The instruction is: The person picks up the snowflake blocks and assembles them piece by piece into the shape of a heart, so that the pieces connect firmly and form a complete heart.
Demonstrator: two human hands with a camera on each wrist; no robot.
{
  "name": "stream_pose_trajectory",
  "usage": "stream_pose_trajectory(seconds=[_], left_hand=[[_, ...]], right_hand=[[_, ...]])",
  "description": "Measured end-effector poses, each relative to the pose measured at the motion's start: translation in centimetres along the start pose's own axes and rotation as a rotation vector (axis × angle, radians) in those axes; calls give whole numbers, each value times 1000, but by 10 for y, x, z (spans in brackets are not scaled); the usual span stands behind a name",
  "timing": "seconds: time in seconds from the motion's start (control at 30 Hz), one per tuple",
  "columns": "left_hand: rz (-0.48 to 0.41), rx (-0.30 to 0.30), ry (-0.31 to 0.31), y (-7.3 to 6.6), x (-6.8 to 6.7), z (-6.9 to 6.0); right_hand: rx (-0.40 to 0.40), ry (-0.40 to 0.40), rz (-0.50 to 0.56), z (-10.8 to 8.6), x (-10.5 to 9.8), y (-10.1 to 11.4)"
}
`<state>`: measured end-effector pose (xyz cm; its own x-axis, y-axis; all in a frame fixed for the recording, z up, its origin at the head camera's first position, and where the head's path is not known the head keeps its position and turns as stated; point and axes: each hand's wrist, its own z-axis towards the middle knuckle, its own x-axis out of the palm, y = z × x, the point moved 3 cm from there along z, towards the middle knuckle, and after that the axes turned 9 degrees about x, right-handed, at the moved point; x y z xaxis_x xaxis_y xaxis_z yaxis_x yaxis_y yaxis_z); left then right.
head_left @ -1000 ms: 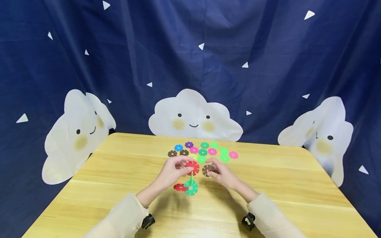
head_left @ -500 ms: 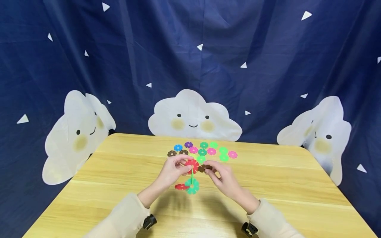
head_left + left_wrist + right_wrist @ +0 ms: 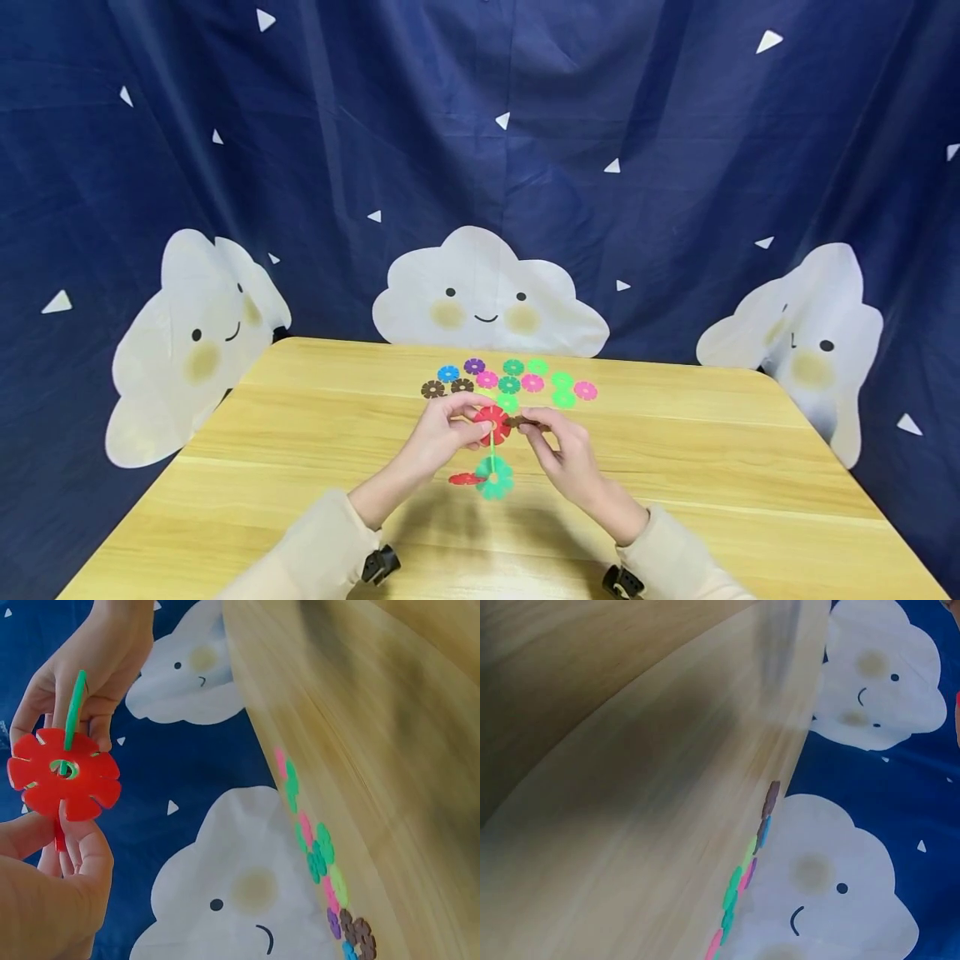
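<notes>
My left hand (image 3: 442,433) pinches the upper red flower-shaped slotted disc (image 3: 501,427) of a joined piece held above the table. Below it a light green disc (image 3: 492,448) stands edge-on, leading down to a teal disc (image 3: 495,483). Another red disc (image 3: 466,479), nearly edge-on, joins the teal one at its left. Between thumb and fingers my right hand (image 3: 570,458) holds a brown disc (image 3: 516,422), tilted nearly edge-on at the red disc's right rim. Whether its slot is engaged I cannot tell. In the left wrist view the red disc (image 3: 94,776) hides the brown one.
Loose discs lie toward the back of the wooden table (image 3: 300,417), among them blue (image 3: 448,373), purple (image 3: 475,366), brown (image 3: 432,389), pink (image 3: 586,390) and bright green (image 3: 564,400). A dark blue curtain (image 3: 435,125) with white clouds hangs behind.
The brown disc has turned from face-on to nearly edge-on and moved left to the red disc's rim. The joined piece has shifted slightly right with my left hand.
</notes>
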<state>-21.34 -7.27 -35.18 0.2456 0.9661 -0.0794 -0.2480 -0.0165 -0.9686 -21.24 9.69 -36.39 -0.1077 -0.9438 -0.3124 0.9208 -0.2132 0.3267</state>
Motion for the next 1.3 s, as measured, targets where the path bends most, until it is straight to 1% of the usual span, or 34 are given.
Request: stream_pose_trajectory(seconds=[0.1, 0.17, 0.27, 0.37, 0.57, 0.73, 0.8, 0.87, 1.0, 1.1, 1.2, 1.3], left_hand=[[-46, -33, -6, 0, 2, 0], [-70, -53, -16, 0, 3, 0], [-89, -78, -34, -1, 4, -1], [-100, -87, -46, -3, 4, -2], [-97, -70, -67, -8, 0, -3], [-109, -53, -23, -10, -1, -1], [-112, -47, -11, -10, 0, 1], [-105, -45, -13, -11, 0, 2], [-95, -51, -27, -9, -1, 2], [-100, -57, -37, -7, -2, 1], [-114, -57, -34, -6, -3, 1], [-119, -58, -18, -4, -4, 0]], right_hand=[[-22, -43, 12, 0, 0, 0], [-33, -59, 24, 1, 0, 0], [-49, -67, 40, 2, 2, 1], [-72, -77, 51, 4, 5, 4], [-79, -75, 48, 11, 9, 6], [-87, -68, 50, 14, 6, 5], [-76, -54, 49, 15, 3, 4], [-52, -25, 45, 16, 1, 3], [34, 51, 53, 17, -2, 1], [70, 58, 54, 16, -3, -1], [70, 42, 38, 17, -5, -2], [75, 48, 35, 17, -6, -4]])
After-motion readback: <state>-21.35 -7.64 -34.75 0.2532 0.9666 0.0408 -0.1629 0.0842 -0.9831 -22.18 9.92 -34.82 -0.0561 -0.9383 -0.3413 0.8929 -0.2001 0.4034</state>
